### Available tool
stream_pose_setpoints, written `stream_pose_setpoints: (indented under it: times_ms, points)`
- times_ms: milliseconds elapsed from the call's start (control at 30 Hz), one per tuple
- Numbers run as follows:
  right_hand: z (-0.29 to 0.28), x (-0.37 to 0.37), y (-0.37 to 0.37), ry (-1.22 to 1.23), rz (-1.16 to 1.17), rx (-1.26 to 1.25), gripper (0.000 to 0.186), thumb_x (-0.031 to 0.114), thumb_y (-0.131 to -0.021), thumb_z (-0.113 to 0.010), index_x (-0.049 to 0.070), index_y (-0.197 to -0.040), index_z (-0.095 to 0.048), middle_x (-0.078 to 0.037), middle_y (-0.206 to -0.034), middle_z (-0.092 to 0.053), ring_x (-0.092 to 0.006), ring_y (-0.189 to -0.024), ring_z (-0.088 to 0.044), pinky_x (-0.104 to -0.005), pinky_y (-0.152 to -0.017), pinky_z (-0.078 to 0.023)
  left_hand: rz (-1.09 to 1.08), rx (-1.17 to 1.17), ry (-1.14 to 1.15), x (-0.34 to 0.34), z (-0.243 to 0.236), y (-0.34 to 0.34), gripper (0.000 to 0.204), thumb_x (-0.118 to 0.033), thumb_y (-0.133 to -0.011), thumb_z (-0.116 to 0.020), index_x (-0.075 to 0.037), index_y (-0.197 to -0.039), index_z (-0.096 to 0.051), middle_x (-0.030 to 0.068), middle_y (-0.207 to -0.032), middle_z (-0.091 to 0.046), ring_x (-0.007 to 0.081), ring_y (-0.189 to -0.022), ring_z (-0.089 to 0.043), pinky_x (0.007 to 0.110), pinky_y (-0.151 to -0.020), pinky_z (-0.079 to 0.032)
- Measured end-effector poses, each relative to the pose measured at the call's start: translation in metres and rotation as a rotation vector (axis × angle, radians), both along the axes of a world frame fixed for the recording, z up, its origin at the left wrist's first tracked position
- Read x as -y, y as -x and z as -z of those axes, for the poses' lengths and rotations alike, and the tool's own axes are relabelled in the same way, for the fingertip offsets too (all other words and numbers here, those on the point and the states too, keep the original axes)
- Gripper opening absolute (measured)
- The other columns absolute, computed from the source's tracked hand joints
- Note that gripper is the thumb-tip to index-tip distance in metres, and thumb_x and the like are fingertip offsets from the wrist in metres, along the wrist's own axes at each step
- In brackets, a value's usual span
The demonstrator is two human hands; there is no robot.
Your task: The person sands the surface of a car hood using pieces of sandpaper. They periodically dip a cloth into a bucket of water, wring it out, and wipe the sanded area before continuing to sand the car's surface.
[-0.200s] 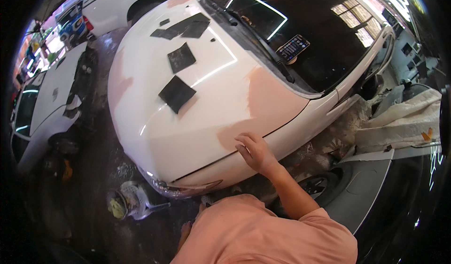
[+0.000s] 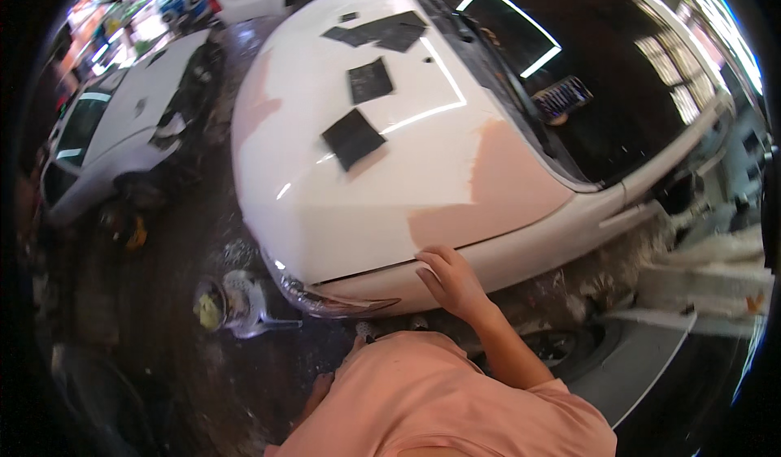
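My right hand (image 2: 449,278) is over the seam between the white hood (image 2: 366,229) and the fender (image 2: 504,258), its fingers loosely bent and the thumb apart. Nothing shows in it; I cannot tell whether the fingertips touch the panel. Just beyond them lies a dull pinkish patch (image 2: 512,180) on the hood's near corner. Part of my left hand (image 2: 322,385) shows low beside my shirt, its fingers hidden. Several dark square sheets, like sandpaper, lie on the hood, the closest sheet (image 2: 353,140) tilted like a diamond.
A phone (image 2: 561,99) rests on the windshield (image 2: 602,132). On the dark floor by the headlight (image 2: 325,301) stands a small stool-like thing (image 2: 244,304) with a round container (image 2: 210,306). Another pale car (image 2: 130,115) is at left, and a loose grey panel (image 2: 643,359) at right.
The view has swung, so the car sits farther right and higher. My right hand has come off the pinkish patch toward the hood seam.
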State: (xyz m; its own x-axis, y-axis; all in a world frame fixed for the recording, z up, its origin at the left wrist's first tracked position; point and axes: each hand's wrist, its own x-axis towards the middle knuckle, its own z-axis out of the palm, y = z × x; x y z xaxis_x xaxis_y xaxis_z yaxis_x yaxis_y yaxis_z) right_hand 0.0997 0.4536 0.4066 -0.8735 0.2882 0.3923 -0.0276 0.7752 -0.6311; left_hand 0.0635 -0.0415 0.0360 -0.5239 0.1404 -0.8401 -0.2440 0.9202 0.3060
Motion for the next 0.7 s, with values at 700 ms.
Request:
stream_pose_setpoints:
  times_ms: [700]
  points:
    - [-0.017,-0.145,0.046,-0.204,0.179,-0.17,0.033,0.014,-0.097,-0.073,0.0,-0.126,-0.065,-0.022,-0.138,-0.06,-0.041,-0.128,-0.057,-0.0481,-0.109,-0.047,-0.462,-0.145,-0.09,-0.012,-0.011,-0.122,0.042,-0.038,-0.098,-0.063,0.001,-0.114,-0.071,0.016,-0.105,-0.074,0.0298,-0.097,-0.069,0.043,-0.087,-0.054]
